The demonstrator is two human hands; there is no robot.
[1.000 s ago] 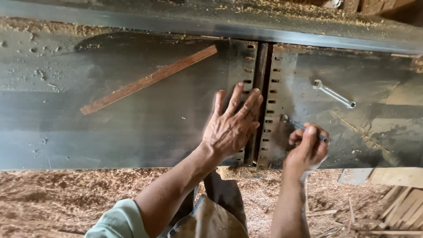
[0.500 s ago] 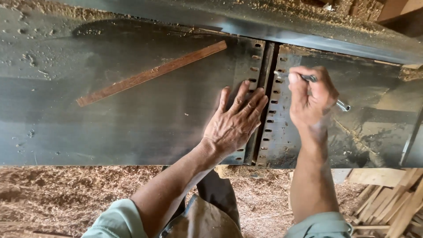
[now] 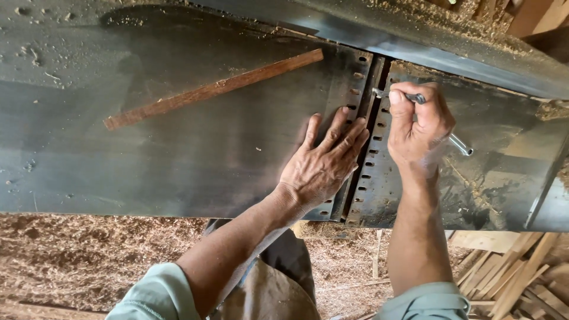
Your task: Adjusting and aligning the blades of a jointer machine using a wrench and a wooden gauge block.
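Step in hand, by the look of it: working w/ a wrench [image 3: 453, 142] at the slot [image 3: 363, 157] that splits the metal machine table [image 3: 118, 154] into two plates. Right hand [image 3: 418, 127] is clenched round the wrench; the shiny shaft sticks out behind the fist toward the table's right end, the other tip shows by the thumb, just at the upper end of the slot near the far edge. Can't tell if the tip is seated on a bolt; the fist hides it.

Left hand [image 3: 323, 166] lies flat, fingers spread, grasping nothing, pressed on the left plate right beside the slot, fingertips touching the row of small holes along it. Looks like it's steadying the plate.

Next move, judging from this: needs the wrench tip held square on whatever fastener sits at the slot's far end, w/ the left hand kept off the gap itself.

A thin wood strip [image 3: 213, 90] lies loose and slanted on the left plate, well apart from both hands, its upper end near the slot. Sawdust [image 3: 89, 255] covers the floor below the near edge; offcut wood pieces [image 3: 521, 278] piled at lower right.

No packages, labels or signs in view.
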